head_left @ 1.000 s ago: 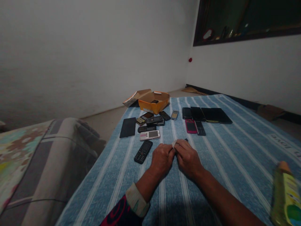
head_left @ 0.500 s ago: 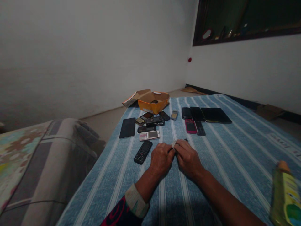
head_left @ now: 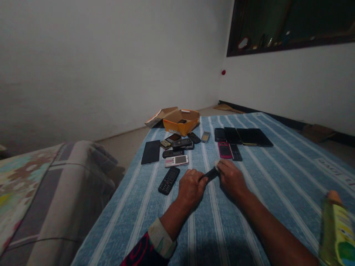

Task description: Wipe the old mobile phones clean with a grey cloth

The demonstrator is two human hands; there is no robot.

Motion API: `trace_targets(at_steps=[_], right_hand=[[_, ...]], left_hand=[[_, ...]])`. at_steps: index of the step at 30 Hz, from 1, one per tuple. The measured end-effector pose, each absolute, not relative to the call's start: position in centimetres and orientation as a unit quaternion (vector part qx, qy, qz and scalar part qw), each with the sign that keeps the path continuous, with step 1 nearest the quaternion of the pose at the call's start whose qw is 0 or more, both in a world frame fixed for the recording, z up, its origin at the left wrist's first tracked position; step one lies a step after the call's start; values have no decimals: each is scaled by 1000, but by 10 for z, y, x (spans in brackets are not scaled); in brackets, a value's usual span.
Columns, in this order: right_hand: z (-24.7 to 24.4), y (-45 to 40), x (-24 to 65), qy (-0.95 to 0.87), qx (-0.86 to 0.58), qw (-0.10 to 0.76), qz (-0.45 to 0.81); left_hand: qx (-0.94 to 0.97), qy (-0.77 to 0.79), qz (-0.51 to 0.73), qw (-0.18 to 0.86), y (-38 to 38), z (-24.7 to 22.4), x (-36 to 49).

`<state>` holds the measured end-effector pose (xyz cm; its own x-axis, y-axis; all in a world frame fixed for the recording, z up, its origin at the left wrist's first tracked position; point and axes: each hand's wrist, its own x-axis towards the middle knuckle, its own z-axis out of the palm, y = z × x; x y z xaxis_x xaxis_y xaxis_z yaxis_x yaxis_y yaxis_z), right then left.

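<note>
Between my hands is a dark, narrow phone, seen nearly edge-on. My left hand is closed around its near left end. My right hand pinches a small white wipe at the phone's far right end; whether those fingers also grip the phone is hidden. Left of my left hand a black keypad phone lies on the striped blue cloth. Beyond it are a white and pink phone and several dark phones. A pink phone lies just beyond my right hand.
An open orange box stands at the far end. At the back right is a row of dark phones and tablets. A black tablet lies at the left edge. A bottle of yellowish liquid is at the near right.
My right hand has moved right, away from my left, with the white wipe. More of the dark phone now shows between my hands. My left hand has stayed almost in place.
</note>
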<state>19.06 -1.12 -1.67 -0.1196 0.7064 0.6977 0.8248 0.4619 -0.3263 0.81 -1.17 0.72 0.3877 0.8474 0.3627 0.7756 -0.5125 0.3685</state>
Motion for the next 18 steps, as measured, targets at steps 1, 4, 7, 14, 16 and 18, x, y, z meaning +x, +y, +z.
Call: trace_targets(at_steps=[1, 4, 7, 14, 16, 18], right_hand=[[-16, -11, 192, -736, -520, 426, -78], [-12, -18, 181, -751, -482, 445, -82], [-9, -26, 166, -802, -419, 421, -68], [-16, -8, 190, -749, -512, 418, -45], [-19, -5, 195, -730, -529, 431, -34], [-20, -7, 194, -729, -521, 443, -28]], left_hand=[[830, 488, 260, 71, -11, 7, 8], [831, 485, 263, 74, -11, 7, 8], [834, 478, 266, 75, -11, 7, 7], [832, 472, 277, 91, -11, 7, 6], [831, 469, 284, 98, -11, 6, 6], [829, 467, 289, 106, -11, 5, 6]])
